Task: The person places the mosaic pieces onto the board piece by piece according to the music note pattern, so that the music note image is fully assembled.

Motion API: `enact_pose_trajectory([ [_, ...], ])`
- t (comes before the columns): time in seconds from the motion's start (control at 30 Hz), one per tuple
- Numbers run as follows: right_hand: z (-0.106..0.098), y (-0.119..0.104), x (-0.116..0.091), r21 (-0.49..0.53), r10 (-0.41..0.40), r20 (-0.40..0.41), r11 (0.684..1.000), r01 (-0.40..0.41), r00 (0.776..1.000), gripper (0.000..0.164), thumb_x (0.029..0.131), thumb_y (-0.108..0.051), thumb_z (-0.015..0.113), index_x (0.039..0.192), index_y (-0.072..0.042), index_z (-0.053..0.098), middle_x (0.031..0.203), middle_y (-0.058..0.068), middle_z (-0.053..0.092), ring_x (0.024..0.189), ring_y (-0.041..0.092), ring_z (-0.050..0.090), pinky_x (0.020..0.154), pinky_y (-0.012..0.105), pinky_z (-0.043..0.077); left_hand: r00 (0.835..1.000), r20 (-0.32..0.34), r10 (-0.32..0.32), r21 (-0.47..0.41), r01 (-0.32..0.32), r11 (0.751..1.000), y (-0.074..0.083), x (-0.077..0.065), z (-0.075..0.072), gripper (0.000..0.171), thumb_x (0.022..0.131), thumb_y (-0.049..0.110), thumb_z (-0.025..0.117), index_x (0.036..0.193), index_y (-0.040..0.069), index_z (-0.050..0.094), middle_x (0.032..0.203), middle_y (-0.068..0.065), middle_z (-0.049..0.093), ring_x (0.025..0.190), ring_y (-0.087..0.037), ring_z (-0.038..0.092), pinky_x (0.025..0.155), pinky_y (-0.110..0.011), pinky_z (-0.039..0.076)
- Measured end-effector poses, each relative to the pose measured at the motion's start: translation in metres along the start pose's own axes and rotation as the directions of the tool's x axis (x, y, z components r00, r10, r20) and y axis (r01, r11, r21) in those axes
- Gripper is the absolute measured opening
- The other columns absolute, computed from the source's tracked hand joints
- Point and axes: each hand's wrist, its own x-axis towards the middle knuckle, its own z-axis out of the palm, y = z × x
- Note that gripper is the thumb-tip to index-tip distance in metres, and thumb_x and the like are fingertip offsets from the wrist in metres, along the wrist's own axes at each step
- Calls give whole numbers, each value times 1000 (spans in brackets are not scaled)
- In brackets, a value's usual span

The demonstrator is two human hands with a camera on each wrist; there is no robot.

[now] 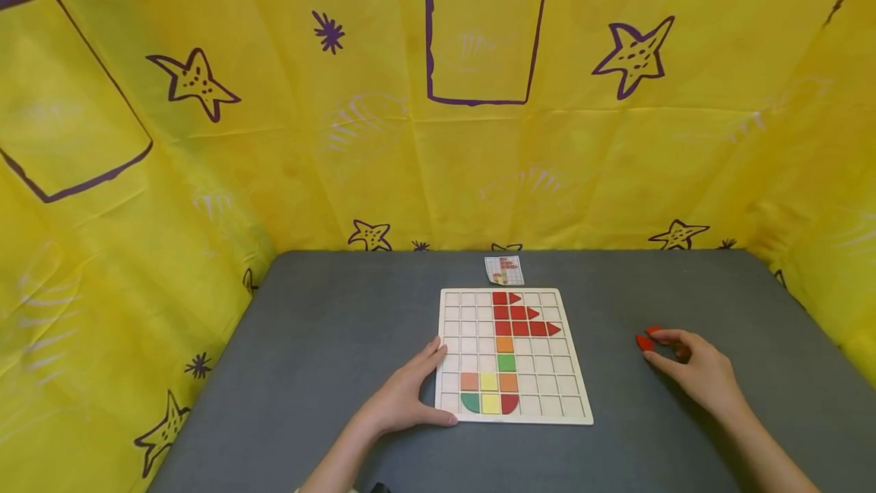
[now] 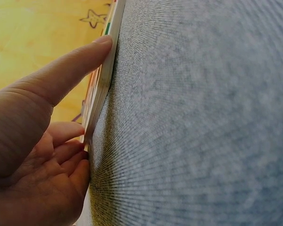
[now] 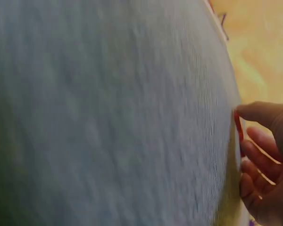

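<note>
A white gridded board [image 1: 541,385] lies on the table, with red, orange, green and yellow tiles in some of its cells. My left hand [image 1: 404,395] steadies its near left corner: the thumb touches the near edge, the fingers the left edge. In the left wrist view the thumb lies straight along the board's rim [image 2: 105,77]. To the right of the board, my right hand [image 1: 701,371] has two small red pieces [image 1: 645,343] between thumb and fingertips, at the tabletop. The right wrist view shows red [image 3: 239,126] between thumb and fingers, edge-on; its shape is hidden.
A small printed card [image 1: 504,271] with a coloured grid pattern lies just beyond the board. The dark grey table [image 1: 342,326] ends at a yellow cloth [image 1: 383,173] with purple drawings, hung behind and along the sides.
</note>
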Motion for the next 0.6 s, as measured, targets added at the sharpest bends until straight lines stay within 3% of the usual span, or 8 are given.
enact_pose_trajectory([
  [0.1,-2,6,3,-15,-19,36,1000,19,999,38,82,-33,73,109,-6,67,110,25,63,85,32,60,65,44,46,1000,-2,1,-2,-1,1000,0,0,0,107,64,49,83,150,17,28,159,-1,17,145,-27,22,108,-56,29],
  [0.33,0,7,6,-33,-13,41,999,15,999,32,81,-38,74,98,-11,70,87,4,68,62,2,46,56,26,35,1000,-4,2,5,-2,1000,0,0,1,107,65,49,83,150,16,28,159,-2,17,144,-28,22,108,-57,28],
  [0.5,0,2,4,-36,-3,27,999,4,1000,31,79,-41,75,89,-12,68,80,0,64,57,2,40,54,25,33,1000,-4,-6,5,6,1000,1,0,1,107,65,49,83,150,17,28,159,-1,17,144,-28,22,108,-57,28],
  [0.6,1,3,5,-32,-11,-21,999,11,1000,31,78,-40,76,87,-12,67,79,2,61,59,1,40,55,25,33,1000,-4,-5,0,5,1000,1,0,1,107,64,49,83,150,17,28,159,-1,17,145,-27,22,108,-57,28],
])
